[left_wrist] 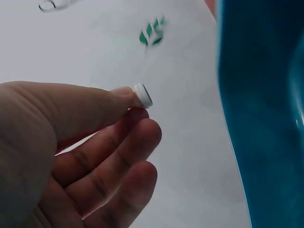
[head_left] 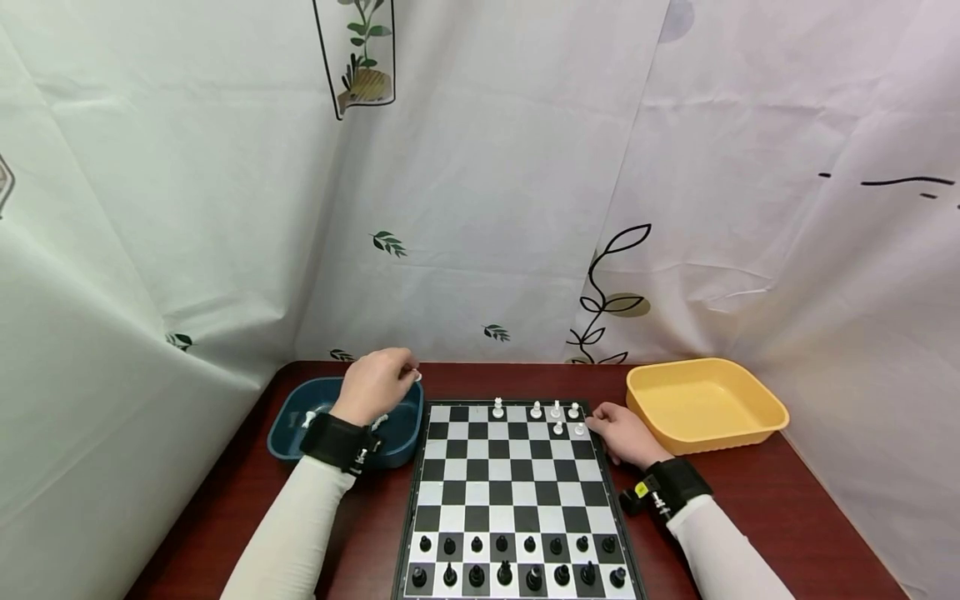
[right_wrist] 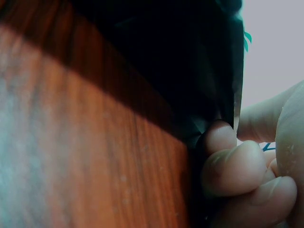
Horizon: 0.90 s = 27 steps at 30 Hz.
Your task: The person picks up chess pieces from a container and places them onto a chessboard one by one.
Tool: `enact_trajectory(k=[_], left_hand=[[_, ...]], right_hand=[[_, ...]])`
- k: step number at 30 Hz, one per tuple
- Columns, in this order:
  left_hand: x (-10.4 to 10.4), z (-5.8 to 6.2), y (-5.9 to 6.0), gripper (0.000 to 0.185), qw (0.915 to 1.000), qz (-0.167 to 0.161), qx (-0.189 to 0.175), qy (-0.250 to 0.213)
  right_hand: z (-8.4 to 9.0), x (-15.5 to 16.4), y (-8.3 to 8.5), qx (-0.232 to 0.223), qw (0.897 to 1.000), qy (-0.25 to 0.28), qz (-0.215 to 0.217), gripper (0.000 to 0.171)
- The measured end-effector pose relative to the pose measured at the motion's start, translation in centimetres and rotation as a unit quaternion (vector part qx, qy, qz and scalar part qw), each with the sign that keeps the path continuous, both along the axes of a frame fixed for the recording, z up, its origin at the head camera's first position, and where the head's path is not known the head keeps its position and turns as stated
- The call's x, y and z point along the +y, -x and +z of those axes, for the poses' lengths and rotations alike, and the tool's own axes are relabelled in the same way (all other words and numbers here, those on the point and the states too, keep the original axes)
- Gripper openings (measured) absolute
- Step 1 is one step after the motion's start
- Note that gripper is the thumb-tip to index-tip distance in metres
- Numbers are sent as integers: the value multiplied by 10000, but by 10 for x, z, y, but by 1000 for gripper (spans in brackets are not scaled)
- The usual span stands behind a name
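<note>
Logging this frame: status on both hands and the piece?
Left hand pinches white chess piece above blue tray. Right hand rests curled at chessboard edge, holding nothing. Nothing in the way.

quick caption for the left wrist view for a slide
Left hand pinches a small white plastic chess piece at its fingertips beside the dark blue plastic tray.

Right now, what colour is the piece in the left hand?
White; the piece shows best in the left wrist view, pinched by the left hand.
</note>
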<state>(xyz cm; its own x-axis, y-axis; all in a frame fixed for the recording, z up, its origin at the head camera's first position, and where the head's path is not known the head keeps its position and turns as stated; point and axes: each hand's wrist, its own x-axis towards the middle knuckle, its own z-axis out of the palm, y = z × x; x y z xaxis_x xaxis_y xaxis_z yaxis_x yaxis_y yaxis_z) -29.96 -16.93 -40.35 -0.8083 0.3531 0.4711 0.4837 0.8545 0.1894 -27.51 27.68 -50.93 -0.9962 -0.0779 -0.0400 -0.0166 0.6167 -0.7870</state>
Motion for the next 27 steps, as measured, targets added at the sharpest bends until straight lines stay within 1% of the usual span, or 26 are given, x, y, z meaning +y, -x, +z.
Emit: enact_trajectory(k=[3,5,9,15,19,22,27], left_hand=[[14,0,-3,5,9997,-240,71,36],[22,0,-5,5,9990,-440,39,2],[35,1,-8,5,9969,-769,-125,-142],[52,1,-10,6,9929,-1123,-295,-254],[66,-1,-9,6,9895,-1396,-360,-98],[77,-3,-9,9,9873,-1551,-344,88],[91,-9,-8,9,9850,-1668,-289,326]], right_hand=[[-1,0,0,-17,10000,14,-2,20],[-2,0,0,-20,10000,19,12,20],[-1,0,0,-62,10000,42,-42,19],[1,-1,-1,-21,10000,77,-30,19],[2,-1,-1,-6,10000,41,-25,19],[0,-1,-1,-30,10000,7,-29,19],[0,-1,0,-71,10000,-3,-69,19]])
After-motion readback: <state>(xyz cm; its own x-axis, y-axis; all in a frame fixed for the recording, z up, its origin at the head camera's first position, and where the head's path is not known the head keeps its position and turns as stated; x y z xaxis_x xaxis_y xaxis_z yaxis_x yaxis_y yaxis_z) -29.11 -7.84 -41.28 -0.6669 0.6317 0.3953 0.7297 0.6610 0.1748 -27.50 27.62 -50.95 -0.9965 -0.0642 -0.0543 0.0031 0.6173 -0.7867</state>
